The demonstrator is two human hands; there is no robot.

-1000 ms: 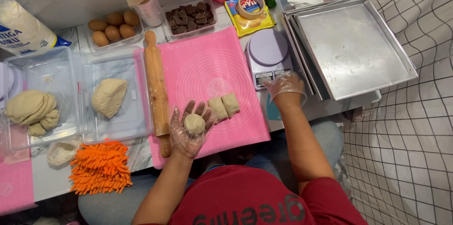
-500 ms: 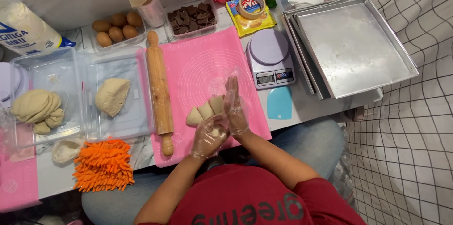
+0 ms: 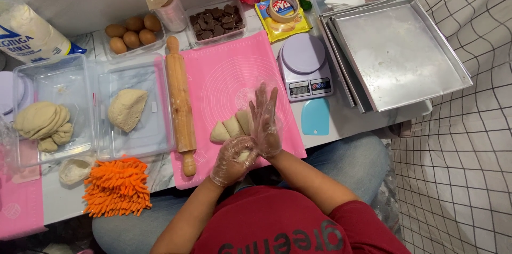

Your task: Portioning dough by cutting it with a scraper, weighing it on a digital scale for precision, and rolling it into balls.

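Note:
Both my hands wear clear plastic gloves and meet over the near edge of a pink silicone mat [image 3: 229,67]. My left hand [image 3: 232,159] is cupped palm up with a small dough ball [image 3: 244,155] in it. My right hand [image 3: 266,121] lies flat on top of that ball, fingers straight and pointing away from me. Three cut dough pieces [image 3: 230,127] lie on the mat just beyond my hands. A wooden rolling pin [image 3: 180,102] rests along the mat's left edge.
Clear tubs hold a dough block [image 3: 127,109] and folded dough [image 3: 42,123]. Also here: a purple kitchen scale [image 3: 304,66], blue scraper [image 3: 315,117], stacked metal baking trays [image 3: 397,51], eggs [image 3: 130,31], chocolate pieces [image 3: 216,20], flour bag [image 3: 26,30], orange mitt [image 3: 116,186].
My right hand came back from beside the scale and now presses on the dough ball in my left palm. The blue scraper, covered a second ago, now shows.

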